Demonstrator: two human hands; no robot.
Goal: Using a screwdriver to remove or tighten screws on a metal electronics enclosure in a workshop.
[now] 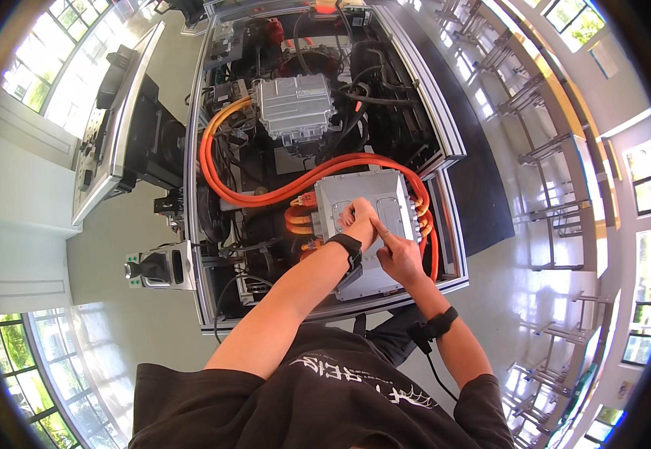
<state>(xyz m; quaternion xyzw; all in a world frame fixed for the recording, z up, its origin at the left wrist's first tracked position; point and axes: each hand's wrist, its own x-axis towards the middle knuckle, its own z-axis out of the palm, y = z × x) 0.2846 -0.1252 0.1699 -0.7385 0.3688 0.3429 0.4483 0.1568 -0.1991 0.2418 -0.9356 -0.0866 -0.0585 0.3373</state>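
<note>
A flat grey metal box (366, 187) with bolted cover plates lies in the near part of a metal frame. Over the middle of its lid is my left hand (361, 218), its fingers curled inward; what they hold, if anything, is hidden. From the right comes my right hand (400, 256), the index finger stretched out against the side of my left hand and the other fingers folded. I see nothing held in it. Thick orange cables (318, 176) curve behind the box, and orange connectors (306, 200) sit along its left side.
Farther back in the aluminium frame (430, 97) sits a ribbed silver unit (294, 105) among black hoses. A gear selector (153, 269) sticks out on the left. Beyond it stands a panel bench (116, 120). Several tables (542, 112) line the right side of the room.
</note>
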